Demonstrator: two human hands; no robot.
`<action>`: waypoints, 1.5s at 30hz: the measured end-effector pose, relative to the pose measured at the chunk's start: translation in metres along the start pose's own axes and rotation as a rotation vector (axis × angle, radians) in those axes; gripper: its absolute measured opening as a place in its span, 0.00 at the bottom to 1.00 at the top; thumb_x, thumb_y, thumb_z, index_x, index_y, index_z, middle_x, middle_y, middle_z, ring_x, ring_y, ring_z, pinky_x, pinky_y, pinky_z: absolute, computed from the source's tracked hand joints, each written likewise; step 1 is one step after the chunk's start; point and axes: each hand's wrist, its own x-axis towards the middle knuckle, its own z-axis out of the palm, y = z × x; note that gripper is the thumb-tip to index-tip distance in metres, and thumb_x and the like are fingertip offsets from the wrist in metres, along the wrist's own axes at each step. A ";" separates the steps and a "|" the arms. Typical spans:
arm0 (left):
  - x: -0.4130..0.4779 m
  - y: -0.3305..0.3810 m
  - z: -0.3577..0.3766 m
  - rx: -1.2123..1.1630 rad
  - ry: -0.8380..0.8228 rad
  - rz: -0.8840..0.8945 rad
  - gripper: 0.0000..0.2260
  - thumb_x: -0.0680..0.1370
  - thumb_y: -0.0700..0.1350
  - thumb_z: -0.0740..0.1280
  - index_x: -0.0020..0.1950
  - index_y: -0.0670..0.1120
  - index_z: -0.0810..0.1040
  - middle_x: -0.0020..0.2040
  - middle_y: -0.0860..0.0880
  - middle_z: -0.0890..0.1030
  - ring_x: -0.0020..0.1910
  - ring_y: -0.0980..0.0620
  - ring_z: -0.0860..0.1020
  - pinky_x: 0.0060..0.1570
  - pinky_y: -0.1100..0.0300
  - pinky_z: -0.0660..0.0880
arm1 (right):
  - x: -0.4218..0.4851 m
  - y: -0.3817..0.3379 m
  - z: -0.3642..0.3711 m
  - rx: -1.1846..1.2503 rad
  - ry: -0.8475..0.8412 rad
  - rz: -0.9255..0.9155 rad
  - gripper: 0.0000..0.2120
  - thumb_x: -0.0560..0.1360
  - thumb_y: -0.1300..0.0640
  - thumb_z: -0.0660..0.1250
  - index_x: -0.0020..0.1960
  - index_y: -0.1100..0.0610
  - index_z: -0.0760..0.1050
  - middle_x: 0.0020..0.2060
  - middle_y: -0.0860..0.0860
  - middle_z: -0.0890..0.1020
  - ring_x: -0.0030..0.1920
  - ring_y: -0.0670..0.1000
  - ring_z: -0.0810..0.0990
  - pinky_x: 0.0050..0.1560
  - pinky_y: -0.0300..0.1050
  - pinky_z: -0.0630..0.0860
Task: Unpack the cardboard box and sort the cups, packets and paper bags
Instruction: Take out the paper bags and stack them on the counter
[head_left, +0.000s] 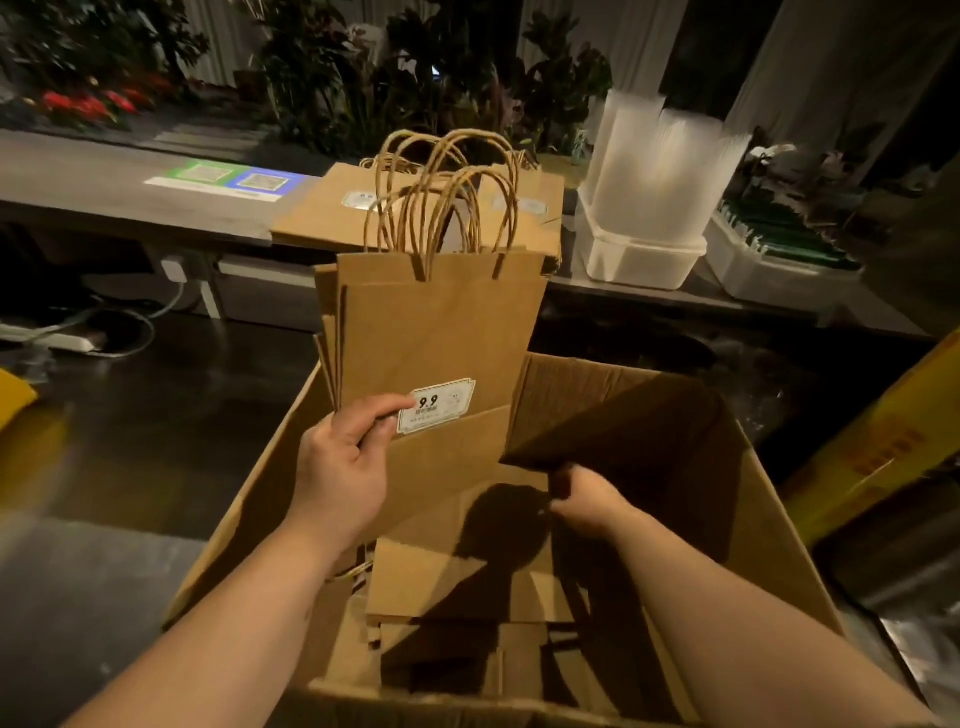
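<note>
My left hand (345, 460) grips a bundle of flat brown paper bags (441, 332) by the lower left corner and holds them upright above the open cardboard box (244, 514). Their twine handles stick up, and a white "9.9" label (435, 406) sits by my thumb. My right hand (584, 501) is down inside the box, fingers curled on the lower edge of a dark, shadowed bag or flap (623, 441); which one is unclear. More flat bags (462, 577) lie in the box bottom. Another pile of bags (332, 208) lies on the counter behind.
A grey counter (104, 182) runs across the back, with plants behind it. On its right stand clear plastic cup stacks (654, 171) in a white tub (639, 260), beside a second tub (779, 260). A yellow box (883, 441) stands at right. Cables lie on the dark floor at left.
</note>
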 end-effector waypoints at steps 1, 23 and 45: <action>-0.001 -0.002 0.001 -0.001 0.000 -0.002 0.20 0.82 0.38 0.66 0.59 0.66 0.78 0.57 0.55 0.81 0.57 0.60 0.79 0.48 0.72 0.77 | 0.004 0.009 0.008 -0.094 -0.047 0.025 0.28 0.79 0.53 0.70 0.76 0.54 0.67 0.70 0.54 0.74 0.68 0.55 0.76 0.68 0.54 0.76; -0.003 -0.011 0.006 -0.010 -0.011 0.009 0.17 0.83 0.38 0.65 0.61 0.59 0.81 0.59 0.53 0.81 0.58 0.63 0.79 0.51 0.63 0.82 | 0.009 0.018 0.001 -0.107 -0.085 0.037 0.13 0.78 0.53 0.72 0.60 0.54 0.76 0.51 0.50 0.80 0.53 0.50 0.81 0.60 0.51 0.81; -0.002 -0.001 -0.005 -0.022 -0.011 -0.086 0.20 0.82 0.39 0.65 0.56 0.69 0.77 0.56 0.66 0.76 0.55 0.66 0.78 0.46 0.68 0.81 | -0.064 -0.026 -0.112 0.666 -0.431 -0.282 0.19 0.73 0.57 0.63 0.60 0.62 0.82 0.58 0.62 0.83 0.58 0.60 0.83 0.57 0.49 0.80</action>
